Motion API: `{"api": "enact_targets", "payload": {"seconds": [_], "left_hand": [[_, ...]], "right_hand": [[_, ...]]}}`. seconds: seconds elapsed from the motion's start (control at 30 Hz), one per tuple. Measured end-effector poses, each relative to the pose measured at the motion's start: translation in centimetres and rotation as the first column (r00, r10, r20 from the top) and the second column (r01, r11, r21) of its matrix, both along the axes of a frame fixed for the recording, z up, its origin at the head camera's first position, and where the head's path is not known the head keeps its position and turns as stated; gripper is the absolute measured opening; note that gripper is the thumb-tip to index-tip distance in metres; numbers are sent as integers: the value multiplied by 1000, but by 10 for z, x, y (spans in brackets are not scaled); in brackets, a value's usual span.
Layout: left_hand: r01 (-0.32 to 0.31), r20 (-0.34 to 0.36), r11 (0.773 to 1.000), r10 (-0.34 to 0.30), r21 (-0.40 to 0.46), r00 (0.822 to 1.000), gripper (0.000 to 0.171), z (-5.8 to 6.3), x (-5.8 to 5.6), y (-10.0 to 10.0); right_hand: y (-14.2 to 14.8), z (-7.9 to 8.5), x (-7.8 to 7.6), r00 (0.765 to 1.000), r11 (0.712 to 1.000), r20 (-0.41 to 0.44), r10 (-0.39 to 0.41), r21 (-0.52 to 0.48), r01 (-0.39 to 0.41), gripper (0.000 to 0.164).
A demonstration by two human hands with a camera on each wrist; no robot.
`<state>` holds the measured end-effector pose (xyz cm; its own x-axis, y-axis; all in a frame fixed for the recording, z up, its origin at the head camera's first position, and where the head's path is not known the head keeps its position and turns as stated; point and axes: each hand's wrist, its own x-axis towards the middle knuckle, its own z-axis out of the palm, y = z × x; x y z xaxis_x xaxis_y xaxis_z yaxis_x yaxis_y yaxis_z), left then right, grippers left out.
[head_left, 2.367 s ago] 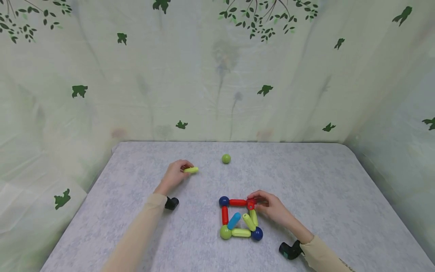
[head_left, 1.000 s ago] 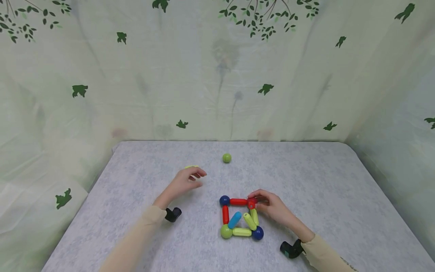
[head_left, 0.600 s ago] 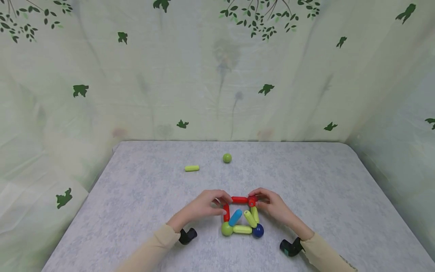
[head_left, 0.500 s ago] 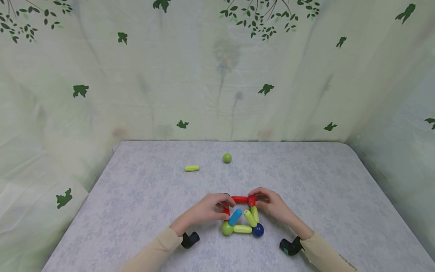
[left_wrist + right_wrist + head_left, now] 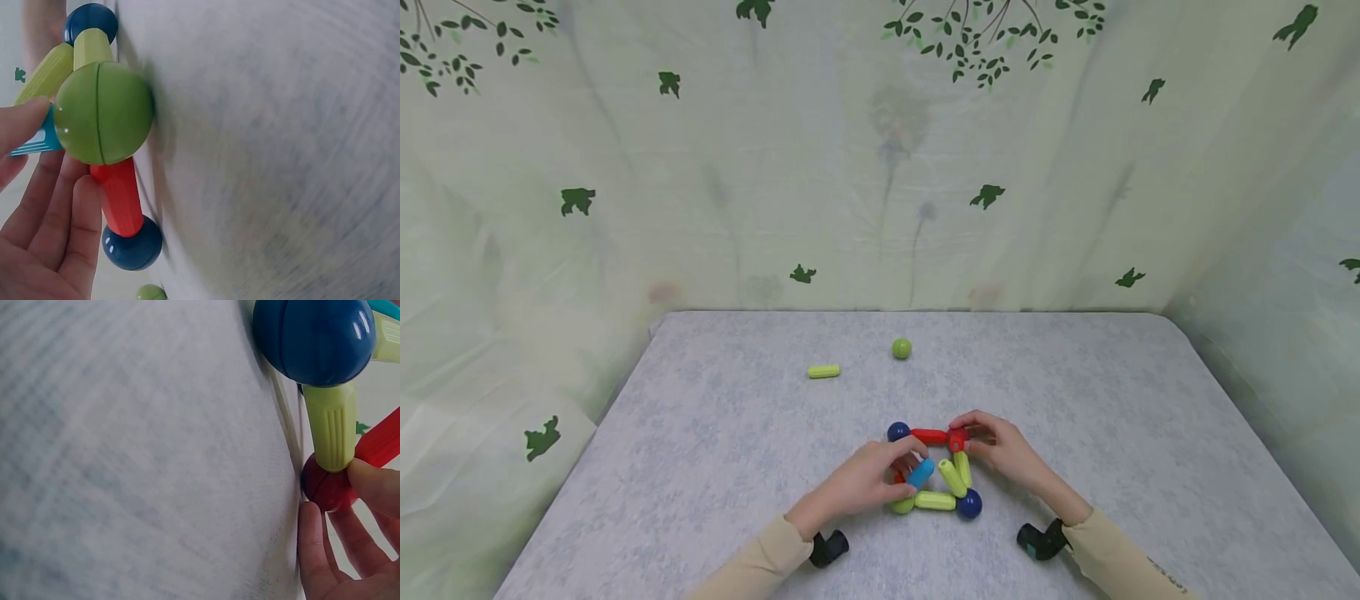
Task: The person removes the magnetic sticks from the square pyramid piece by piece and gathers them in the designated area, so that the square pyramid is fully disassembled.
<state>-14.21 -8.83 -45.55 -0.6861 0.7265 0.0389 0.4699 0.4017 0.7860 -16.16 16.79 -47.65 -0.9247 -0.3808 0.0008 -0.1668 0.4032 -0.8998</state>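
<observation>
Head view, clock centred on the ball-and-stick frame [image 5: 936,501] on the table [image 5: 1075,383]. Left hand [image 5: 865,481], at nine, pinches the blue stick [image 5: 921,474], thumb and fingers nearly closed; the stick slants from the green corner ball [image 5: 103,114] at seven toward one. Right hand [image 5: 1003,446], at two, grips the red ball [image 5: 328,487] at one, fingers curved. Navy balls sit at eleven and five. Loose yellow-green stick [image 5: 824,372]: toward ten.
</observation>
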Motion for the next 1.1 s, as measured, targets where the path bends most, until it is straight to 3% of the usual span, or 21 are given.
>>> {"api": "enact_targets", "payload": {"seconds": [0.27,0.57,0.8,1.1], "left_hand": [[-12,-74,999,15,32,997,32,-3,3,2],[-93,-87,988,104,121,991,38,-3,3,1],[-111,-108,984,126,137,986,31,-2,0,-6],[-216,-161,966,238,145,958,30,-9,-12,-28]], "right_hand": [[-1,0,-1,1000,1000,-6,-3,13,3,22],[-1,0,-1,1000,1000,8,-4,14,4,25],[0,-2,-1,1000,1000,5,-5,18,4,23],[0,-2,-1,1000,999,16,-17,28,17,25]]}}
